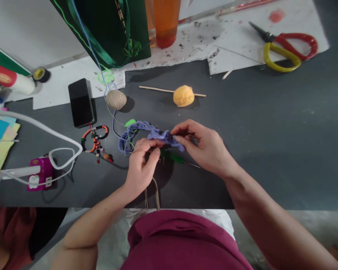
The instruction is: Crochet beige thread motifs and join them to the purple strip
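Observation:
A strip of blue-purple crochet work (139, 126) stretches between my two hands, its left part curling down onto the table. My left hand (142, 163) pinches it from below with thumb and fingers. At its right end, my right hand (204, 146) grips the edge between thumb and forefinger. Under the hands lies a crochet hook (177, 159) with a green handle and thin metal shaft. Small light-green crochet work (130, 122) touches the strip's far side. A beige yarn ball (116, 99) sits behind, with blue yarn running up past it.
An orange-yellow yarn ball (183, 96) rests on a thin stick. Scissors (287, 48) lie back right. A phone (81, 102) with a beaded strap (95, 138), a purple plug adapter (41, 173) and white cable are left. Behind stand a green bag (101, 33) and orange cup (166, 22).

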Available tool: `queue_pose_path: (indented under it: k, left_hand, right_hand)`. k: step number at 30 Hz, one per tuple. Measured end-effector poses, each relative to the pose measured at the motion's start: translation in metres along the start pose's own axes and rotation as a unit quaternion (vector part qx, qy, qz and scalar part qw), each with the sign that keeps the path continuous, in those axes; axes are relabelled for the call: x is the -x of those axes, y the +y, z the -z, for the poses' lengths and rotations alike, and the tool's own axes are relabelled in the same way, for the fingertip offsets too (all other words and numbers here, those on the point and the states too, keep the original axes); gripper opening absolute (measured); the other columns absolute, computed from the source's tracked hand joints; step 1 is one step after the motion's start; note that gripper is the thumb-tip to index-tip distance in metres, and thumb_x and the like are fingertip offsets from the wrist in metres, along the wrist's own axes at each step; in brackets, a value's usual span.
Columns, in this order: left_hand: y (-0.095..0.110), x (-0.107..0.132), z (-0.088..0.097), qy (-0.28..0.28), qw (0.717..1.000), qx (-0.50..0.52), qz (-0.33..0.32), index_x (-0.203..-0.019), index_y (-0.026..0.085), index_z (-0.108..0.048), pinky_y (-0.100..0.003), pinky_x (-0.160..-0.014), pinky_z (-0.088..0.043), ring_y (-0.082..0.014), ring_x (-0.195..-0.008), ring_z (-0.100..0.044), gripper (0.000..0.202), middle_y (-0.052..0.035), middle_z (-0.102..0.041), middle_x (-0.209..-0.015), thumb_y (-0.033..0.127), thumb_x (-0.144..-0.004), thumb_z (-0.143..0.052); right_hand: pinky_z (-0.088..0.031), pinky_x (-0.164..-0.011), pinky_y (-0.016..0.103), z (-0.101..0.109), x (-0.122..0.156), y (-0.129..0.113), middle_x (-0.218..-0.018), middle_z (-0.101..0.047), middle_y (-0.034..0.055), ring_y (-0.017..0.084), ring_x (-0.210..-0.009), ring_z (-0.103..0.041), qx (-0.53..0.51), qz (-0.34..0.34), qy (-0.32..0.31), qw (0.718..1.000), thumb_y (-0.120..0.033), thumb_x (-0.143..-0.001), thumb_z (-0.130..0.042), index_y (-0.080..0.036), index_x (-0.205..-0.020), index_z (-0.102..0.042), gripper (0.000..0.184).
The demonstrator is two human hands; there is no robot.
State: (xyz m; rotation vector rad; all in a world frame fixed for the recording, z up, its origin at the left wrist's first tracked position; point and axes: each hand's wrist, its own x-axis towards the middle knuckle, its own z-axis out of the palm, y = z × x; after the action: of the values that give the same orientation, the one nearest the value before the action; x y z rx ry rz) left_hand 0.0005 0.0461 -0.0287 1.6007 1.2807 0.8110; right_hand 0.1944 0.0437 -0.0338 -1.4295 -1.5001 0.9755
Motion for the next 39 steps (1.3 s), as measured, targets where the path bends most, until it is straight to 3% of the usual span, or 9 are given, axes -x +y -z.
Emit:
queue_pose_path:
  k: [4,10,16,20,24,28,32,35,39]
  left_hand:
    - [-0.003,0.000,0.004,-0.019,0.999,-0.037,-0.026,-0.103,0.024,-0.076,-0.041,-0.098,-0.055,-0.0235,-0.105,-0.071,0.034,-0.0059,-0.078,-0.104,0.004,-0.090,-0.051]
    - [-0.008,-0.003,0.012,-0.041,0.991,-0.100,-0.073,-0.105,0.023,-0.077,-0.039,-0.098,-0.057,-0.0234,-0.106,-0.072,0.036,-0.0055,-0.079,-0.107,0.000,-0.084,-0.057]
    - [-0.008,-0.003,0.016,-0.050,0.990,-0.105,-0.075,-0.103,0.022,-0.077,-0.042,-0.099,-0.058,-0.0242,-0.106,-0.073,0.039,-0.0060,-0.080,-0.106,-0.004,-0.081,-0.058]
    - [-0.008,-0.002,0.019,-0.062,0.995,-0.053,-0.054,-0.106,0.020,-0.078,-0.037,-0.099,-0.057,-0.0207,-0.105,-0.073,0.040,-0.0063,-0.080,-0.109,-0.004,-0.082,-0.057]
    - [-0.010,-0.002,0.020,-0.074,0.996,0.050,0.028,-0.107,0.018,-0.078,-0.034,-0.095,-0.058,-0.0195,-0.103,-0.075,0.038,-0.0071,-0.080,-0.111,-0.002,-0.081,-0.059]
    - [-0.010,0.001,0.022,-0.096,0.969,0.197,0.109,-0.108,0.018,-0.080,-0.033,-0.091,-0.057,-0.0211,-0.104,-0.074,0.030,-0.0074,-0.081,-0.107,0.007,-0.081,-0.071]
    - [-0.006,0.012,0.023,-0.113,0.934,0.313,0.130,-0.132,0.026,-0.075,-0.031,-0.091,-0.054,-0.0174,-0.099,-0.073,0.056,-0.0046,-0.081,-0.109,0.010,-0.078,-0.080]
    - [-0.004,0.022,0.020,-0.114,0.914,0.368,0.123,-0.148,0.032,-0.065,-0.033,-0.097,-0.053,-0.0192,-0.106,-0.073,0.071,-0.0049,-0.082,-0.117,0.017,-0.081,-0.082]
    - [-0.002,0.033,0.010,-0.065,0.899,0.412,0.132,-0.152,0.031,-0.061,-0.041,-0.111,-0.048,-0.0235,-0.118,-0.072,0.061,-0.0064,-0.083,-0.120,0.033,-0.093,-0.075]
  right_hand:
    - [-0.057,-0.080,0.037,0.000,0.000,0.006,-0.095,-0.076,0.0084,0.022,-0.086,-0.071,0.101,0.065,0.069,0.990,-0.013,-0.095,-0.053,-0.022,-0.094,-0.071,0.020]
    - [-0.055,-0.077,0.038,0.007,0.005,-0.004,-0.095,-0.073,0.0085,0.022,-0.080,-0.068,0.155,0.089,0.194,0.965,-0.018,-0.102,-0.054,-0.026,-0.103,-0.072,0.020]
    - [-0.047,-0.068,0.038,-0.002,0.034,-0.016,-0.081,-0.072,0.0070,0.023,-0.073,-0.061,0.251,0.235,-0.003,0.939,-0.019,-0.104,-0.058,-0.022,-0.088,-0.070,0.021]
    - [-0.047,-0.069,0.037,-0.018,0.054,-0.013,-0.085,-0.072,0.0095,0.025,-0.077,-0.059,0.364,0.200,0.006,0.909,-0.012,-0.101,-0.057,-0.015,-0.099,-0.070,0.014]
    - [-0.047,-0.069,0.037,-0.028,0.058,-0.005,-0.085,-0.071,0.0100,0.026,-0.076,-0.060,0.400,0.178,0.044,0.898,-0.013,-0.102,-0.058,-0.017,-0.091,-0.068,0.016]
    - [-0.048,-0.068,0.035,-0.029,0.058,-0.004,-0.082,-0.074,0.0073,0.024,-0.074,-0.065,0.336,0.176,0.050,0.924,-0.015,-0.103,-0.057,-0.019,-0.092,-0.067,0.016]
    - [-0.048,-0.058,0.027,-0.026,0.065,-0.009,-0.080,-0.077,0.0021,0.016,-0.062,-0.065,0.173,0.114,0.056,0.977,-0.017,-0.101,-0.058,-0.021,-0.095,-0.067,0.011]
    - [-0.047,-0.054,0.024,-0.023,0.070,-0.012,-0.076,-0.077,-0.0002,0.014,-0.056,-0.065,0.123,0.059,0.057,0.989,-0.021,-0.098,-0.061,-0.023,-0.093,-0.069,0.009]
    - [-0.050,-0.054,0.022,-0.020,0.073,-0.014,-0.070,-0.076,-0.0007,0.014,-0.055,-0.067,0.096,0.034,0.062,0.993,-0.025,-0.097,-0.063,-0.022,-0.090,-0.070,0.011]
